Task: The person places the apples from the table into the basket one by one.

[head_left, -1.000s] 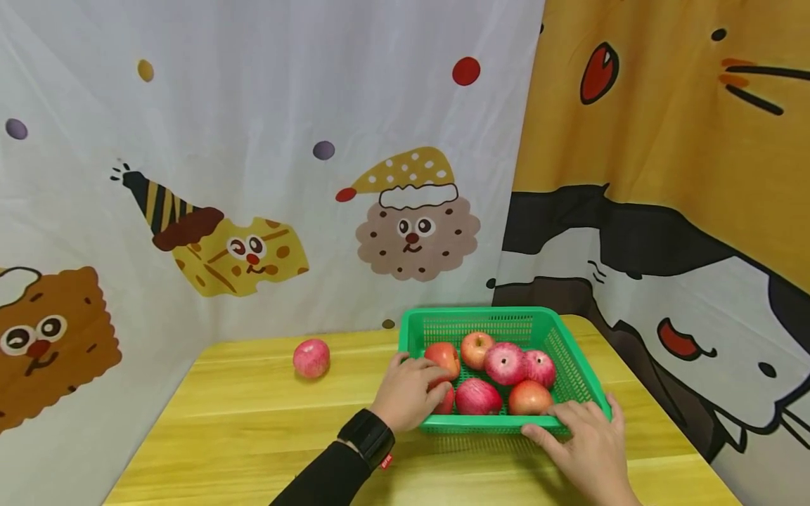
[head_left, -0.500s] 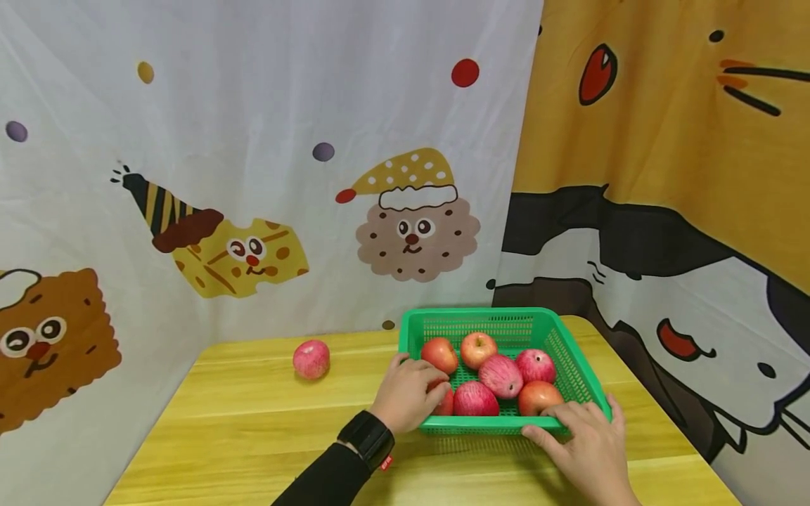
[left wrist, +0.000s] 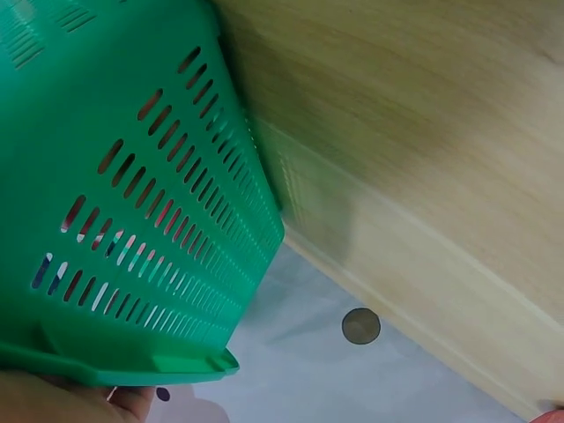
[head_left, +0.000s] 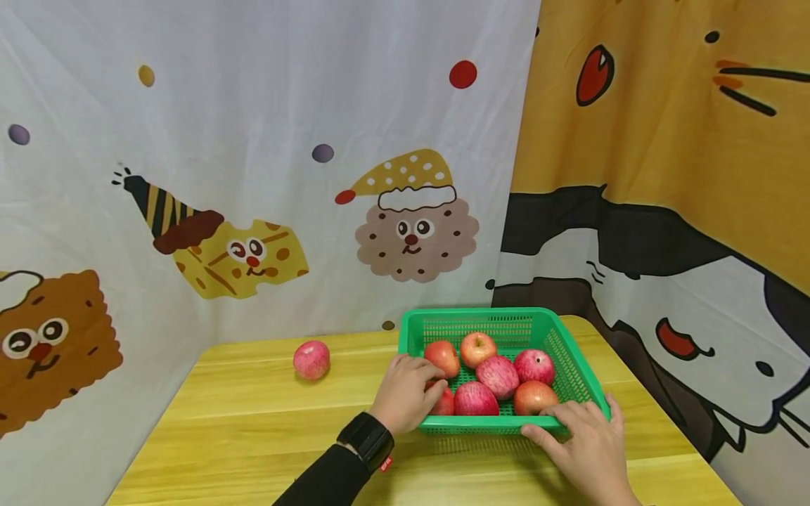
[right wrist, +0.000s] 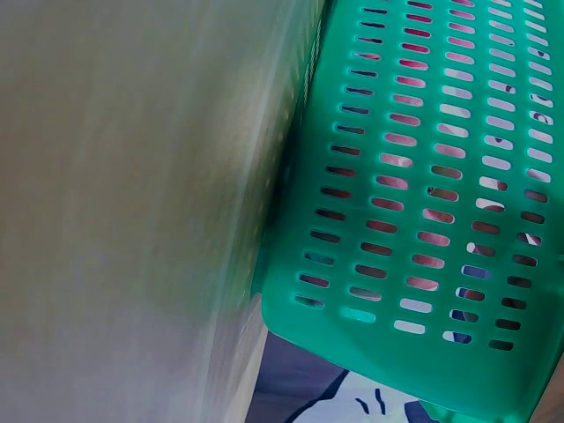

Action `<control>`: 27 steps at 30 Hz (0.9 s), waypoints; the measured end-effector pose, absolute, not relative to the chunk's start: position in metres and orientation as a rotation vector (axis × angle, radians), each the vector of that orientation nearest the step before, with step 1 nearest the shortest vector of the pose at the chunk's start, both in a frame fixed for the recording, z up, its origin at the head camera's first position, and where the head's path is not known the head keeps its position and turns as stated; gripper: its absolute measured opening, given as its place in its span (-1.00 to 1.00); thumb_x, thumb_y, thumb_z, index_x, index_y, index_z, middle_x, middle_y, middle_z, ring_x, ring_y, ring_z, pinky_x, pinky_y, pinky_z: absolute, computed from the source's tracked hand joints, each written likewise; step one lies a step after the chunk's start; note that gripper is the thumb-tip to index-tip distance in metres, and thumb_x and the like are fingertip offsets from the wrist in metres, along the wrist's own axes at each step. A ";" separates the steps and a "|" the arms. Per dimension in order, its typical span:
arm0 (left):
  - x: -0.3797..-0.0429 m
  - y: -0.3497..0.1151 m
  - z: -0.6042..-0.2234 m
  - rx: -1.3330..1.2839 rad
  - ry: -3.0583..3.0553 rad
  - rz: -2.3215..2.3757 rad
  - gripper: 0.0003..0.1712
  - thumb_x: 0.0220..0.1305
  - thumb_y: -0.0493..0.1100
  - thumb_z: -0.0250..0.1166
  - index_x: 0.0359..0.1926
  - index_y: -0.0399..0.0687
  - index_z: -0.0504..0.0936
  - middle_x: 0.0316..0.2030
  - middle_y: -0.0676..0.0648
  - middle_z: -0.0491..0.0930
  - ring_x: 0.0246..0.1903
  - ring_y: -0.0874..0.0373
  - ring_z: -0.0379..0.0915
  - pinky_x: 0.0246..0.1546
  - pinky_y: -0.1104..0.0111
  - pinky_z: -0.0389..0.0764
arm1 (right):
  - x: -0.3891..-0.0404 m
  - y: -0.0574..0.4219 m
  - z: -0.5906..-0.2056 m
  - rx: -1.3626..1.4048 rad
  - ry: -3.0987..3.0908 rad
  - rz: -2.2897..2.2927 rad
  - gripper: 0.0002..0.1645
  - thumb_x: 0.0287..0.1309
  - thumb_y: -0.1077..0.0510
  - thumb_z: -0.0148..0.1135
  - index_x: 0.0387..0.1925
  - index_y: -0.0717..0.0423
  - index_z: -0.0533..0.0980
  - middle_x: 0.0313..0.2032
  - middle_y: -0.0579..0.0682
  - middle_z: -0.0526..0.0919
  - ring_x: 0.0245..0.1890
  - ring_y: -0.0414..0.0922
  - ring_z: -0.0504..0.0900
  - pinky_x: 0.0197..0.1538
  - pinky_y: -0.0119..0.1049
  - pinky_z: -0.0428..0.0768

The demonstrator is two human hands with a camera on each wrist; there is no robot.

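A green plastic basket with slotted walls holds several red apples. At its front left corner, my left hand grips the rim, with the fingers reaching over to the inside beside a partly covered apple. My right hand holds the front right corner, thumb outside and fingers over the rim. The left wrist view shows the basket's slotted wall close up, with fingers under its rim. In the right wrist view another slotted wall fills much of the frame.
One pink-red apple lies apart on the wooden table, left of the basket. Behind the table hangs a white cartoon curtain. A yellow and black patterned cloth hangs along the right side.
Inside the basket the apples have rolled: the striped middle one shifted left and toward the front, and others moved slightly. Both hands and the basket look almost unmoved.
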State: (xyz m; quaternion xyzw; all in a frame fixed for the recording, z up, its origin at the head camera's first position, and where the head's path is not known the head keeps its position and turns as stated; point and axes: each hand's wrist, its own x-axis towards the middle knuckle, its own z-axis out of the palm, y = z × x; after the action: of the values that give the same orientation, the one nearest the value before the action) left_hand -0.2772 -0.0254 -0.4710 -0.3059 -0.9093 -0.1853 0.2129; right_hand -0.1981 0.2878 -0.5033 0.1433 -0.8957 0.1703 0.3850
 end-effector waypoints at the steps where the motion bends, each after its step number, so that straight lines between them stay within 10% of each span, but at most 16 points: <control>1: -0.277 -0.025 -0.471 -0.845 -2.516 -0.524 -0.77 0.39 0.05 0.19 -0.17 0.16 0.75 -0.19 0.14 0.63 -0.07 0.21 0.42 0.18 0.11 0.34 | -0.198 0.288 -0.503 0.365 -2.282 0.434 -0.51 -0.28 -0.35 0.52 -0.46 -0.09 0.65 -0.49 -0.13 0.66 -0.44 -0.04 0.43 0.31 0.39 -0.10; 27: -0.275 -0.054 -0.472 -0.745 -2.415 -0.680 -0.63 0.33 0.04 0.27 0.00 -0.10 0.62 0.01 -0.07 0.51 0.06 0.06 0.35 0.09 0.10 0.52 | -0.198 0.288 -0.505 0.368 -2.284 0.421 -0.49 -0.26 -0.39 0.48 -0.45 -0.10 0.65 -0.47 -0.12 0.68 -0.40 -0.03 0.46 0.30 0.38 -0.07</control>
State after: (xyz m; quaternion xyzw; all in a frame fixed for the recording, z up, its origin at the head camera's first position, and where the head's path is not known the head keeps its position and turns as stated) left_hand -0.2753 -0.0543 -0.4721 -0.2748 -0.8913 -0.2510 0.2590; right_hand -0.1976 0.2883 -0.5053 0.1445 -0.8965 0.1651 0.3848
